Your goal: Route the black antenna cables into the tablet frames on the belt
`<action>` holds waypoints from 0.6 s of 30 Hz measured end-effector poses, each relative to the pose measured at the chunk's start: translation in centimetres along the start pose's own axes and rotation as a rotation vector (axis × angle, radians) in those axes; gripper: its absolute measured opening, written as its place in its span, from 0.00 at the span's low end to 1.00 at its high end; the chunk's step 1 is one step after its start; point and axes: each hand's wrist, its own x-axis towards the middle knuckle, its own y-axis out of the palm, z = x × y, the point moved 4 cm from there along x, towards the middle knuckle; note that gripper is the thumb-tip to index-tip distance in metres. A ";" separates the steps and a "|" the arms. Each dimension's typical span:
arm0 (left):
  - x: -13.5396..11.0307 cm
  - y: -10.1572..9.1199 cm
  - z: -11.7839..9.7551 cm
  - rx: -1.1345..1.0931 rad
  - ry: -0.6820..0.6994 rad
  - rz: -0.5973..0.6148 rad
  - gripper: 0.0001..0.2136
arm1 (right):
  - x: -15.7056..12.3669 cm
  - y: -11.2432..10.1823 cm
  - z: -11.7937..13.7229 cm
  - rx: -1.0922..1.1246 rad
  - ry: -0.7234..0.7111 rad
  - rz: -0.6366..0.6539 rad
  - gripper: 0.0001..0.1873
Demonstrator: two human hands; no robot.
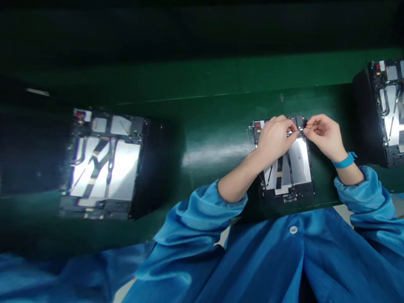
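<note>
Black tablet frame [301, 164] lay on green conveyor belt [217, 126], ribbon cables [279, 172] exposed, no back cover on. Left hand [274, 139] and right hand [325, 136] pinched at far edge, nearly closed (hold on any small part unclear). Second frame [102, 164] far left, third frame [389, 113] far right.

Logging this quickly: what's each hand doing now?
Left hand: closed, pinching at the top edge of the device frame.
Right hand: closed at that edge too; anything held is too small to tell.
</note>
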 end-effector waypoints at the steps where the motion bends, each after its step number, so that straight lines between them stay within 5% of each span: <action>1: -0.1 0.0 0.1 0.007 -0.024 -0.014 0.08 | 0.1 0.1 -0.2 -0.020 0.018 0.018 0.11; 18: -0.3 0.2 0.6 0.012 0.024 -0.041 0.08 | 0.5 0.4 0.0 -0.048 0.076 0.060 0.11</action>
